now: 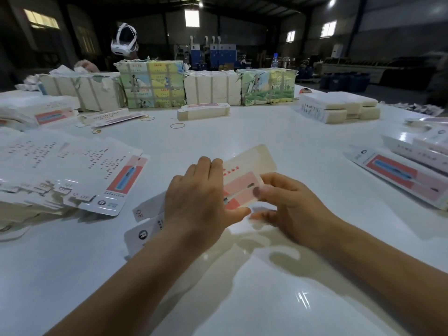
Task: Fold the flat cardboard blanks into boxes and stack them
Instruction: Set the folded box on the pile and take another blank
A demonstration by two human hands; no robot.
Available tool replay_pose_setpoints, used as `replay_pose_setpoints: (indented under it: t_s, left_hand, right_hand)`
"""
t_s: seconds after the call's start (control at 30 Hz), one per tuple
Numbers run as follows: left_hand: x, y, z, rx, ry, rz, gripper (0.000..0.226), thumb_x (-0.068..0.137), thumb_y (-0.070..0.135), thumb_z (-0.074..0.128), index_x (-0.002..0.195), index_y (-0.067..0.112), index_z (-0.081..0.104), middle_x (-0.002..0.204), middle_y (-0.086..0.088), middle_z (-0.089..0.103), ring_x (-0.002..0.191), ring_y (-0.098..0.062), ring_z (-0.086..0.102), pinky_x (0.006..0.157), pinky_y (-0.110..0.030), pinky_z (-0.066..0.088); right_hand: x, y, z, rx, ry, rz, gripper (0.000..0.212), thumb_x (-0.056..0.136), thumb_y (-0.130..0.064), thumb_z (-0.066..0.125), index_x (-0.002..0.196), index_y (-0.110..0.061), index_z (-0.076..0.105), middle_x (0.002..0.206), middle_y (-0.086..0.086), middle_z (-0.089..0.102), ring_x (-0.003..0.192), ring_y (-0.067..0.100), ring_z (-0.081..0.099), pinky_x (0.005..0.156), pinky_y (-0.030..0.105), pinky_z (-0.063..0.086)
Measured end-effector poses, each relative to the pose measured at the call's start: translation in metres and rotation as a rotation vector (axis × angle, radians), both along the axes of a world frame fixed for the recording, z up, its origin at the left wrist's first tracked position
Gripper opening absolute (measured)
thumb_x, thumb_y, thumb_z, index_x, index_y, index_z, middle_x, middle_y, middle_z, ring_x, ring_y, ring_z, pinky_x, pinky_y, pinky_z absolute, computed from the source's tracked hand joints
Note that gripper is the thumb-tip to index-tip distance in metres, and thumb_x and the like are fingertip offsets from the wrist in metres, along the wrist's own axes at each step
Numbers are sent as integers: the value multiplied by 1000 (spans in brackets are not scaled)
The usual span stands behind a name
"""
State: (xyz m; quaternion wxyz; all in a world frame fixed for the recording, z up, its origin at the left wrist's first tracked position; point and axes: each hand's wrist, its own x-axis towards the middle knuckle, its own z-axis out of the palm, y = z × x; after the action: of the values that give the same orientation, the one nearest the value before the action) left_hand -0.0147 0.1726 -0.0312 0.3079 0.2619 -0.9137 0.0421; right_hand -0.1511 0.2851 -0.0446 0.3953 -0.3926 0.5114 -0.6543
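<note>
Both hands close on a single cardboard blank (244,175) at the centre of the frame, just above the white worktop (242,132). The left hand (201,204) lies over the blank's near-left part, fingers curled over its upper edge and thumb stretched rightward under its lower edge, a firm grip on the card. The right hand (288,204) meets it from the right, its bent fingertips pinching the blank's right edge beside the pink and red printed panel. The blank runs diagonally, its rounded cream flap pointing to the upper right beyond the fingers, its white printed flaps trailing to the lower left beneath the left wrist. Both bare forearms reach in from the bottom of the frame, converging toward the centre. At left a fanned pile of flat blanks (63,175) lies on the worktop; more blanks (402,175) sit at the right edge. Rubber bands (177,125) lie loose further back, before a row of strapped paper-wrapped bundles (152,84) across the upper frame.
</note>
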Motion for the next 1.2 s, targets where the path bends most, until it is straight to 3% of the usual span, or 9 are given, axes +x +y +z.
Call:
replay_pose_setpoints:
  t_s: [0.2, 0.37, 0.5, 0.67, 0.77, 0.9, 1.03, 1.2]
  left_hand:
    - [2, 1, 4, 55, -11, -85, 84, 65, 71, 62, 125, 14, 50, 106, -2, 54, 84, -22, 55, 71, -37, 52]
    - [7, -8, 4, 132, 4, -168, 64, 71, 62, 66, 117, 18, 57, 105, -3, 60, 77, -23, 58, 66, -37, 55]
    - [6, -11, 4, 204, 21, -226, 74, 64, 70, 48, 119, 21, 57, 108, -1, 60, 80, -20, 60, 67, -36, 56]
    - [7, -19, 2, 284, 127, -268, 76, 65, 76, 52, 121, 24, 55, 107, 4, 58, 81, -16, 58, 65, -25, 54]
    - [10, -26, 2, 312, 170, -243, 70, 63, 68, 54, 120, 27, 56, 103, 9, 55, 81, -14, 58, 65, -24, 53]
    - [9, -27, 1, 318, 183, -257, 71, 64, 67, 55, 123, 28, 54, 101, 13, 51, 82, -14, 57, 67, -25, 55]
    - [8, -24, 1, 323, 197, -293, 70, 65, 67, 56, 122, 26, 55, 100, 15, 48, 81, -15, 57, 67, -25, 56]
    - [4, -18, -1, 324, 206, -338, 69, 65, 66, 58, 118, 22, 56, 99, 12, 52, 78, -15, 58, 66, -28, 57]
  right_hand:
    - [3, 0, 0, -24, 285, -68, 21, 69, -13, 68, 82, -27, 75, 83, 1, 73, 71, 14, 67, 67, 28, 54]
    - [5, 4, -1, -20, 372, -77, 15, 70, -8, 69, 84, -12, 71, 70, 6, 65, 65, 13, 60, 62, 25, 50]
    - [8, 3, 2, 7, 451, -169, 13, 85, -3, 65, 86, -16, 68, 64, -1, 67, 56, 10, 60, 59, 25, 50]
    - [12, 6, -1, -141, 552, -416, 30, 87, -8, 65, 102, -33, 56, 63, 3, 62, 54, 9, 58, 53, 20, 47]
    - [11, 8, 0, -263, 587, -583, 35, 89, -6, 63, 100, -39, 59, 68, -3, 61, 55, 9, 55, 54, 20, 48]
    - [19, 7, -1, -241, 719, -568, 42, 89, -3, 61, 104, -42, 60, 85, -13, 59, 69, 10, 58, 64, 26, 51]
    - [24, 6, 0, -271, 681, -540, 45, 89, 1, 59, 107, -40, 59, 102, -8, 57, 73, 7, 58, 61, 14, 49]
    - [30, 7, -1, -294, 676, -515, 42, 88, 7, 58, 111, -28, 63, 96, -9, 61, 69, 5, 59, 62, 12, 48]
